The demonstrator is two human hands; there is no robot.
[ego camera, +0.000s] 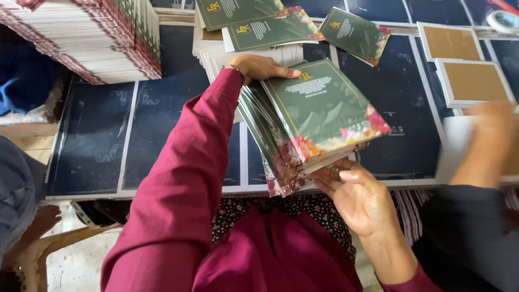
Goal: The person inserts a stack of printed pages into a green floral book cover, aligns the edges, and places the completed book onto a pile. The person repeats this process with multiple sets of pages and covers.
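A thick, fanned stack of dark green cards with gold print and pink floral corners (316,121) is held above the table between both hands. My left hand (259,67), in a maroon sleeve, grips the stack's far top edge. My right hand (359,194) supports the stack from beneath at its near corner, fingers curled under the lowest cards. The cards are tilted, splaying down towards me.
More green cards (354,33) lie on a pile at the back. A tall stack of white sheets (102,40) stands back left. Two tan boards (473,81) sit at right. Another person's blurred hand (489,140) reaches in at right. The dark blue table (162,130) lies below.
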